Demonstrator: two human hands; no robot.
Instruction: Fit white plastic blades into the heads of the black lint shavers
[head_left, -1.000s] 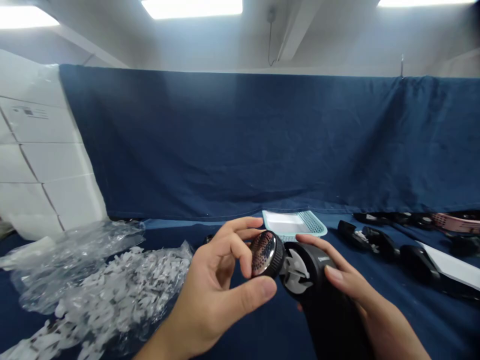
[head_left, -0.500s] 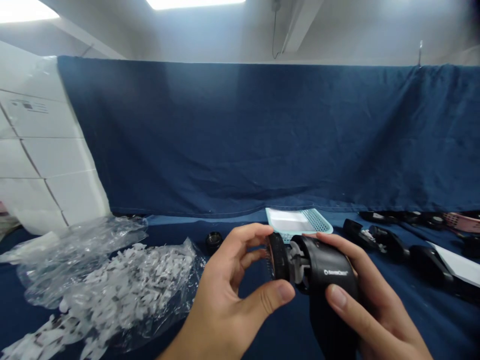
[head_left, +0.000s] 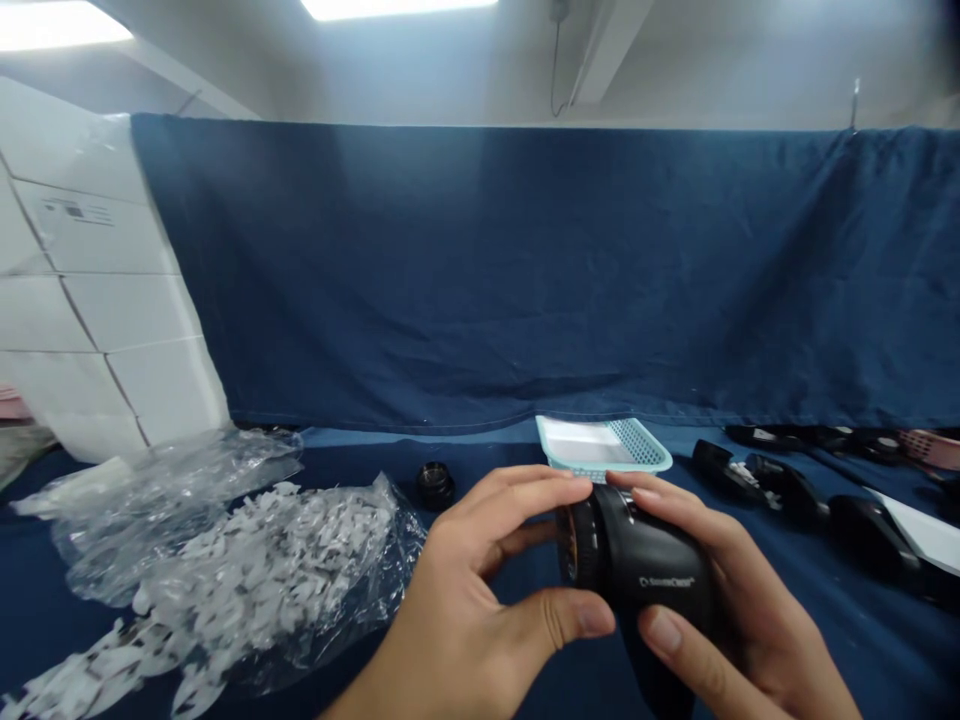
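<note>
Both hands are at work on a black lint shaver (head_left: pixel 656 555) with a SilverCrest logo on its side, raised over the blue-covered surface (head_left: pixel 360 465). The right hand (head_left: pixel 772 600) is closed around the body from three o'clock, its thumb pressed just below the logo. The left hand (head_left: pixel 480 600) is half curled at nine o'clock, fingers above and thumb below, gripping the ridged round head (head_left: pixel 581 545) by its edge. The head lies against the nine o'clock end of the body; whether it is fully seated I cannot tell.

Taking the shaver as the centre of the dial, a mint-green basket (head_left: pixel 646 447) with a white sheet (head_left: pixel 577 440) inside stands at eleven o'clock. A loose round black part (head_left: pixel 435 485) rests at ten. At nine, a heap of small white plastic pieces (head_left: pixel 277 560) lies on clear plastic film (head_left: pixel 403 540), some spilling off toward eight. White cartons (head_left: pixel 150 305) are stacked at ten o'clock, beside a hanging blue curtain (head_left: pixel 487 280). Black casing parts (head_left: pixel 870 535) lie from two to three o'clock, and a pink basket (head_left: pixel 930 450) shows at two.
</note>
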